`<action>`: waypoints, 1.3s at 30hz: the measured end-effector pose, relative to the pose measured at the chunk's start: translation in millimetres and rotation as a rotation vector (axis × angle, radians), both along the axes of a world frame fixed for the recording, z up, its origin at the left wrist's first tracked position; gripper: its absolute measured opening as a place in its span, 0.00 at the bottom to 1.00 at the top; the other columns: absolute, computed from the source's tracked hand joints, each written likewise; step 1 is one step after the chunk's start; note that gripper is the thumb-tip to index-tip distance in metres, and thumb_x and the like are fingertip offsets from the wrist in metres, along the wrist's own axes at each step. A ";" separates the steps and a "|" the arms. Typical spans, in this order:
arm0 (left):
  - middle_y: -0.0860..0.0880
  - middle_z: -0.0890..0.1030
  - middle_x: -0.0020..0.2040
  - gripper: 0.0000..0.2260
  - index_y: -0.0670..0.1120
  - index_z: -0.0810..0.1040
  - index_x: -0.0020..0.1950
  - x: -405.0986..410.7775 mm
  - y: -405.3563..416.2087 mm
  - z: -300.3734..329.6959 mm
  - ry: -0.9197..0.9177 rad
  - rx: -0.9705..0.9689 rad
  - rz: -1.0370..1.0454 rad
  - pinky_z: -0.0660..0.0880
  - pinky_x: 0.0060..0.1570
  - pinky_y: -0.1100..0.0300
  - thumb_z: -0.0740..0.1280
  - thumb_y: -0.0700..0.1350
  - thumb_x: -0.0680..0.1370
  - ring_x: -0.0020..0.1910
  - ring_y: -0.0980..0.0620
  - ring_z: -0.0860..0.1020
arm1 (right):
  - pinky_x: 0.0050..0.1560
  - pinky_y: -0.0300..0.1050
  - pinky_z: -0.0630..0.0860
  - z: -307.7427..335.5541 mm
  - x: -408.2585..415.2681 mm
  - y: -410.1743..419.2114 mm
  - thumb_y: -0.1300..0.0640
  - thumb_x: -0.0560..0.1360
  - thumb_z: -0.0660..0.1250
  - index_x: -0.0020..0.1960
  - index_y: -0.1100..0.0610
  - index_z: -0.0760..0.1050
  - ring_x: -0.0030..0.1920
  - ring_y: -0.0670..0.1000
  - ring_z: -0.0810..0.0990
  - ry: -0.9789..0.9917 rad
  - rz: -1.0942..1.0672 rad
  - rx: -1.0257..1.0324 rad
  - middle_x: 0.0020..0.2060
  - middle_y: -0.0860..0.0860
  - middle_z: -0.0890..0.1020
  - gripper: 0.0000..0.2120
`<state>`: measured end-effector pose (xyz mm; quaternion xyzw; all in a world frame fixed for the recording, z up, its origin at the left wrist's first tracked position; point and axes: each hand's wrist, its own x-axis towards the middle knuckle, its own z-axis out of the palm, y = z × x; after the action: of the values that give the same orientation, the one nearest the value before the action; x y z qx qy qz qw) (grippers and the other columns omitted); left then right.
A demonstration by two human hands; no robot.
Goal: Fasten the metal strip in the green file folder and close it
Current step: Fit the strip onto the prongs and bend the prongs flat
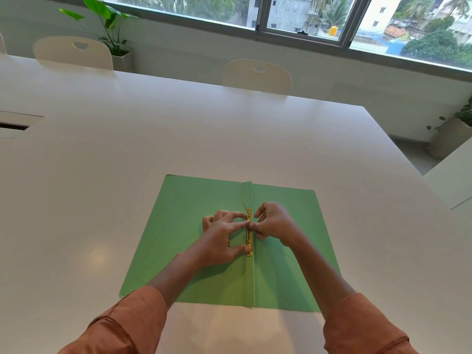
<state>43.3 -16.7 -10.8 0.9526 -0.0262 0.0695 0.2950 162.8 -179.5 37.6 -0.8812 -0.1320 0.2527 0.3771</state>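
Observation:
A green file folder (184, 233) lies open and flat on the white table, its spine fold running toward me. A gold metal strip (249, 241) sits along that fold at the middle. One thin prong stands up at the strip's far end. My left hand (224, 238) rests on the left flap, with a fingertip on the strip's middle and the thumb at its near end. My right hand (275, 224) is just right of the fold, its fingertips pinched against the strip's middle, touching the left fingertip.
The white table (127, 149) stretches far around the folder. Two white chairs (256, 76) stand at its far edge. A cable slot (12, 126) is at the left. A potted plant (112, 34) and windows are behind. A second white surface (452, 180) is at the right.

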 end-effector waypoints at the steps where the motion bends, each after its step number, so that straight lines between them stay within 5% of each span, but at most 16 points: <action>1: 0.58 0.73 0.74 0.34 0.56 0.74 0.77 0.1 -1.1 -0.2 -0.009 0.022 -0.001 0.54 0.53 0.53 0.72 0.66 0.72 0.70 0.55 0.64 | 0.32 0.42 0.82 -1.7 -0.5 -0.8 0.61 0.71 0.81 0.52 0.60 0.76 0.28 0.50 0.83 0.018 -0.013 0.013 0.40 0.60 0.84 0.16; 8: 0.57 0.68 0.77 0.40 0.54 0.69 0.80 -0.5 -5.6 6.4 0.054 0.123 -0.031 0.56 0.58 0.51 0.69 0.71 0.72 0.72 0.53 0.61 | 0.30 0.42 0.82 -3.8 0.1 -9.7 0.64 0.70 0.82 0.51 0.63 0.76 0.27 0.49 0.84 0.080 -0.033 0.099 0.37 0.59 0.84 0.16; 13: 0.54 0.67 0.80 0.39 0.52 0.65 0.81 1.2 -9.1 13.7 0.068 0.332 -0.058 0.54 0.66 0.47 0.63 0.72 0.75 0.76 0.49 0.61 | 0.42 0.56 0.85 3.8 4.5 -3.5 0.63 0.73 0.79 0.51 0.60 0.79 0.33 0.53 0.83 -0.144 -0.049 0.134 0.39 0.61 0.84 0.11; 17: 0.53 0.69 0.77 0.38 0.49 0.67 0.79 2.1 -11.4 20.4 0.040 0.417 -0.078 0.53 0.66 0.45 0.62 0.71 0.76 0.74 0.48 0.64 | 0.43 0.55 0.83 7.4 5.7 11.4 0.62 0.73 0.78 0.52 0.59 0.83 0.35 0.53 0.80 -0.217 0.014 0.153 0.43 0.62 0.86 0.09; 27: 0.51 0.70 0.76 0.36 0.48 0.68 0.78 0.7 -14.2 22.6 0.049 0.491 -0.106 0.53 0.65 0.45 0.61 0.70 0.77 0.72 0.47 0.65 | 0.37 0.42 0.86 9.5 28.4 -3.9 0.67 0.73 0.78 0.42 0.60 0.83 0.30 0.47 0.85 -0.135 0.074 0.081 0.33 0.56 0.85 0.06; 33: 0.50 0.70 0.75 0.35 0.46 0.69 0.77 1.7 -18.6 24.7 0.056 0.516 -0.101 0.54 0.66 0.44 0.62 0.68 0.78 0.71 0.45 0.67 | 0.42 0.53 0.86 11.3 39.7 2.6 0.70 0.73 0.77 0.46 0.68 0.85 0.32 0.53 0.83 -0.189 0.140 -0.046 0.35 0.62 0.85 0.02; 39: 0.49 0.71 0.74 0.34 0.46 0.70 0.76 0.1 -22.7 26.5 0.074 0.506 -0.090 0.56 0.66 0.43 0.64 0.66 0.78 0.70 0.45 0.68 | 0.33 0.40 0.80 14.7 45.6 15.2 0.67 0.72 0.78 0.43 0.62 0.86 0.27 0.45 0.79 -0.290 0.266 -0.182 0.32 0.53 0.85 0.02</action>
<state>43.4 -39.3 15.6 0.9959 -0.0742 0.0124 0.0508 208.4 -164.3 52.3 -0.9136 -0.2766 0.1815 0.2363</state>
